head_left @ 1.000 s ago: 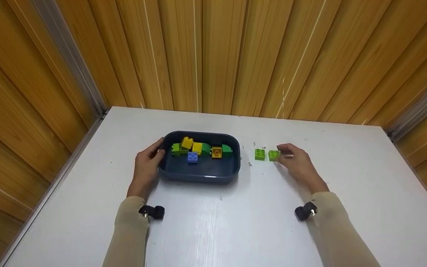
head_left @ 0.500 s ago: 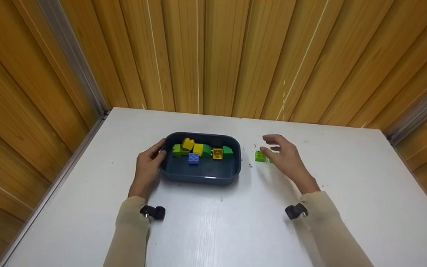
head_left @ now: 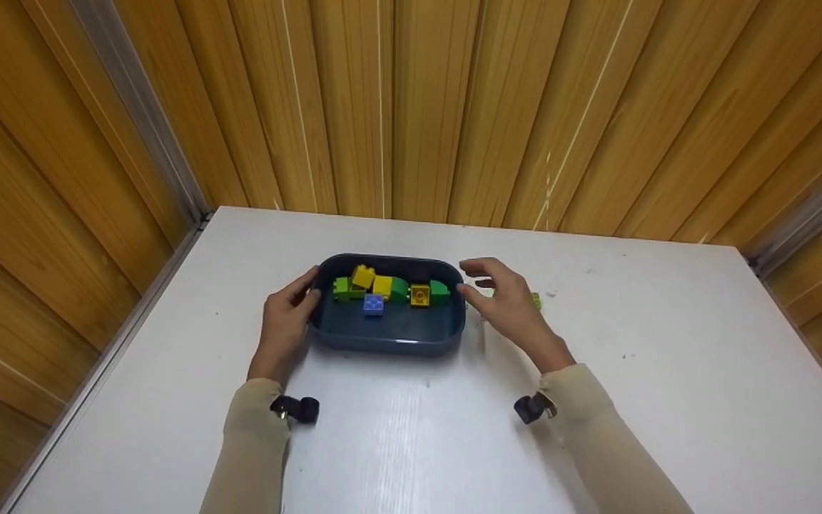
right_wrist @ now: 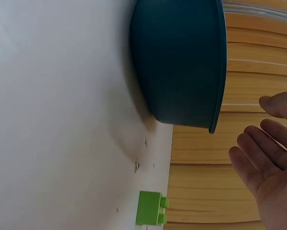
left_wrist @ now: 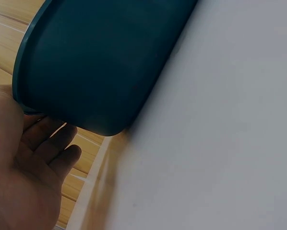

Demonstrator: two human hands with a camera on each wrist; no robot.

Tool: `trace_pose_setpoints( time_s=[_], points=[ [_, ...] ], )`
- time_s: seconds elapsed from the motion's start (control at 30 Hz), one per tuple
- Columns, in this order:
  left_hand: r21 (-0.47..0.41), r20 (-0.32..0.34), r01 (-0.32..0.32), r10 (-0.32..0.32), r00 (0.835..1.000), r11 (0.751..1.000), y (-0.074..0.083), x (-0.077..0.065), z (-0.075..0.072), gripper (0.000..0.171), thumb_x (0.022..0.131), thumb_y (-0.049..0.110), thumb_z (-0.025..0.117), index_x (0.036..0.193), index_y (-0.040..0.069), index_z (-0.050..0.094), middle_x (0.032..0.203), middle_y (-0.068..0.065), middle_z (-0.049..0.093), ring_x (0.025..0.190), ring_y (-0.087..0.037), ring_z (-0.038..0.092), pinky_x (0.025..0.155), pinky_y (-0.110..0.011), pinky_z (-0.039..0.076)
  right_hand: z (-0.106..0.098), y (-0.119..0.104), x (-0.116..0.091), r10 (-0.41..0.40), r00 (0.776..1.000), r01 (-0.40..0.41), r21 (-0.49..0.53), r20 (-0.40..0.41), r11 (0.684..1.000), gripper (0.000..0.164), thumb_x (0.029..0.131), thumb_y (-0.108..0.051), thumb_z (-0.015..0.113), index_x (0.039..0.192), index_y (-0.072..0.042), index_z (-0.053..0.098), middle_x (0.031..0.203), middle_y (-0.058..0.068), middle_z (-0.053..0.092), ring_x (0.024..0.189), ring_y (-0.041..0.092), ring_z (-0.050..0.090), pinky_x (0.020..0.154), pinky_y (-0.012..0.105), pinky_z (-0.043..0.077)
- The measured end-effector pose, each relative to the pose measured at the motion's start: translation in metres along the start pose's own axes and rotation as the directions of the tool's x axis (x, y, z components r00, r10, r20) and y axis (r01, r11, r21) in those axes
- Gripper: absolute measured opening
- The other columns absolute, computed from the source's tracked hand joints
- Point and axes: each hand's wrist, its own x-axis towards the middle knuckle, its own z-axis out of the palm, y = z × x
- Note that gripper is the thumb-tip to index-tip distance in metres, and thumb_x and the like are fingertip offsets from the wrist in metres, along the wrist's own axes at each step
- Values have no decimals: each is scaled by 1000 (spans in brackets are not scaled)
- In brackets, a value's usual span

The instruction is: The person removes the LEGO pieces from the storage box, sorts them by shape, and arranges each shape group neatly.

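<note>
A dark blue rectangular tub stands on the white table. My left hand grips its left end, thumb at the rim and the other fingers along the outside; the left wrist view shows that hand's fingers beyond the tub's corner. At the opposite end, my right hand has its fingers spread and loosely bent, thumb and fingertips close to the rim. The right wrist view shows nothing in its palm. Inside the tub lie a blue toy brick, yellow bricks and green pieces.
Right of the tub, a light green brick shows past my right hand; most of that spot is hidden behind the hand. The right wrist view has a light green brick on the table. Wood-look panels rise behind the table.
My right hand has left the light green bricks and moved left to the tub's right end. The left hand and the tub have stayed in place.
</note>
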Motion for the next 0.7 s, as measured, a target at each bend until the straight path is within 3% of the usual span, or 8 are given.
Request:
trace_pose_setpoints(
  time_s=[0.27, 0.7],
  points=[
    [-40, -5, 1, -1, 1000, 999, -1, 0, 2, 44, 108, 9, 59, 152, 8, 58, 153, -10, 58, 146, -26, 49, 122, -41, 38, 22, -7, 10, -63, 997, 63, 10, 38, 998, 37, 100, -6, 75, 135, 0, 65, 131, 16, 68, 123, 29, 66, 104, 50, 56],
    [-27, 2, 3, -3, 1000, 1000, 1, 0, 1, 43, 109, 11, 60, 152, 10, 59, 155, -9, 56, 148, -26, 47, 123, -41, 37, 43, -11, 22, -10, 989, 8, 18, 146, 1000, 38, 102, -10, 73, 138, -1, 64, 137, 14, 67, 128, 28, 63, 111, 48, 51]
  ],
)
